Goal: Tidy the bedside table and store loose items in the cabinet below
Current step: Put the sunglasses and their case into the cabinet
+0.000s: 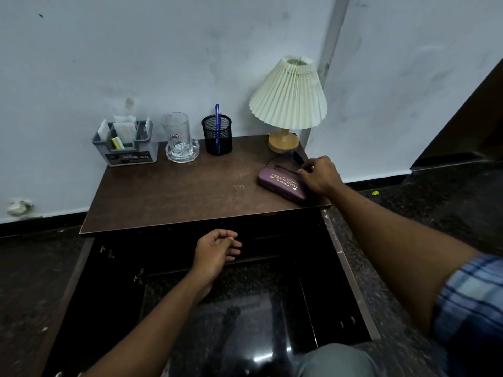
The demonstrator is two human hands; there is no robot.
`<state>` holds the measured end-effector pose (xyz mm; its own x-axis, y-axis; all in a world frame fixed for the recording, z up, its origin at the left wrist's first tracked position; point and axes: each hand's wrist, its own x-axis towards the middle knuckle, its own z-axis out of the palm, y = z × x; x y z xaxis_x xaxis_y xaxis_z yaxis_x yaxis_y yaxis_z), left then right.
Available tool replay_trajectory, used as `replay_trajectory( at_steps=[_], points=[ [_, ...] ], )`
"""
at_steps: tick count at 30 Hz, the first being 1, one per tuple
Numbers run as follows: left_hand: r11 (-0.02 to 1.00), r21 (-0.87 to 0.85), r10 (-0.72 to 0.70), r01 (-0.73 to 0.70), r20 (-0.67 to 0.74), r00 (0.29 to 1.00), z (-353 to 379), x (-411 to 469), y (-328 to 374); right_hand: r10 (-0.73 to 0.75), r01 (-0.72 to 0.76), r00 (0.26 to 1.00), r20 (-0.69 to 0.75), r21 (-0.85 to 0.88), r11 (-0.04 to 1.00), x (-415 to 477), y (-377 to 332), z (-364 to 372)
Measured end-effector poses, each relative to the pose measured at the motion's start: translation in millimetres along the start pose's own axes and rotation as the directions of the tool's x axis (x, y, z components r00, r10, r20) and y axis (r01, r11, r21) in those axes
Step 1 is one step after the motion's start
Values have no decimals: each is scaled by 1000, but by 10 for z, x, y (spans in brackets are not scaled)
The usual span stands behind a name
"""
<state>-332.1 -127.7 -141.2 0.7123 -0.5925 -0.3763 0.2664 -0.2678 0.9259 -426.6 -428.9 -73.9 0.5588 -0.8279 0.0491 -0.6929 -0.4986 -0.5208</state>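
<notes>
Scuffed pale wall (163, 50), dark speckled floor (408, 208)

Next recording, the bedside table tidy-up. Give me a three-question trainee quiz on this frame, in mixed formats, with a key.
1. Multiple choice: what does the right hand pinch?
A) a wristwatch
B) blue-framed glasses
C) a phone
2. True or false: the purple glasses case lies shut on the brown wooden table top.
3. Fill in: the lamp with the pleated cream shade stands at the table's back ____ corner, as the person sees it.
Key: 1 B; 2 true; 3 right.
</notes>
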Motion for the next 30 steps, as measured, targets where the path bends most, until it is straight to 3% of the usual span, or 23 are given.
replay_trajectory(
  at_steps=[8, 19, 25, 30],
  points=[
    [998, -47, -34, 34, -4, 999, -28, 22, 30, 75, -75, 997, 25, 40, 996, 14, 19, 52],
    [995, -103, 6, -12, -59, 998, -189, -19, 186, -89, 103, 994, -70, 236, 966, -333, -584, -105],
    [952, -306, -6, -31, -120, 993, -454, 17, 332, -108, 13, 980, 168, 488, 873, -697, -1081, 298],
    [827, -558, 10, -69, -109, 994, -654, 51, 478, -149, -103, 927, 344, 614, 782, -1065, -1353, 667]
  ],
)
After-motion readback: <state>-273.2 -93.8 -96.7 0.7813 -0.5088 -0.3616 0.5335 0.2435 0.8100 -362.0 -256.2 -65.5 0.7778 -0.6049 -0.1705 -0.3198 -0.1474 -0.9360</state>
